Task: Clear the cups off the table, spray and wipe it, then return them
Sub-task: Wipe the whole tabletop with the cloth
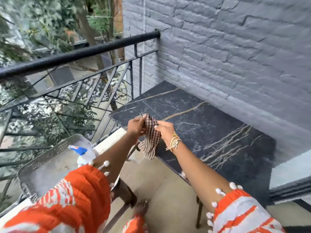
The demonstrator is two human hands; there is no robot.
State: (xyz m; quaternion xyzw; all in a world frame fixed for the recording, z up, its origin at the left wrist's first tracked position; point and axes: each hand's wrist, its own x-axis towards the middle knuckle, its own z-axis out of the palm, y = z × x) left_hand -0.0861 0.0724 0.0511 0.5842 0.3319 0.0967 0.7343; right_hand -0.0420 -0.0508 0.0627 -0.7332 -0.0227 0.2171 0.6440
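Reaching forward from two orange-and-white sleeves trimmed with white beads, two bare forearms meet over the near edge of one table. One cloth is held between the hands: the left hand has its fingers curled round the bunched upper end, while the right hand, with gold bangles at the wrist, pinches the cloth's right side between thumb and fingers. The cloth is checked in brown and cream, crumpled at the top, its loose lower end hanging below the hands, clear of the tabletop. To the left, one perforated metal tray carries one spray bottle, white with a blue trigger. The table is dark stone with pale and gold veins, set against a grey brick wall. One black railing runs behind, trees beyond.
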